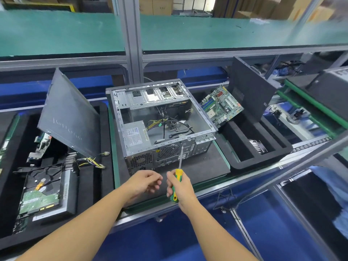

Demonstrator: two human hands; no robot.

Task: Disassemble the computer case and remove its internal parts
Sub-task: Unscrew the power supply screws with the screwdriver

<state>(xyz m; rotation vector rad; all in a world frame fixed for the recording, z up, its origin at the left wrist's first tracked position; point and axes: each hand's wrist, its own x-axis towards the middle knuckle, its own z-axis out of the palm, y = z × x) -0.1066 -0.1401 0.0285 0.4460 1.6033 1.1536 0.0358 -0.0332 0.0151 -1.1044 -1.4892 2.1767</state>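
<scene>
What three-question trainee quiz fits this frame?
1. True or false: the green motherboard is mounted inside the open grey metal computer case.
2. Which hand grips the yellow-and-green-handled screwdriver: A left, B right?
3. Fill in: the silver box-shaped power supply sits in the case's near-____ corner.

Key:
1. False. It leans outside, right of the case.
2. B, the right hand.
3. left
</scene>
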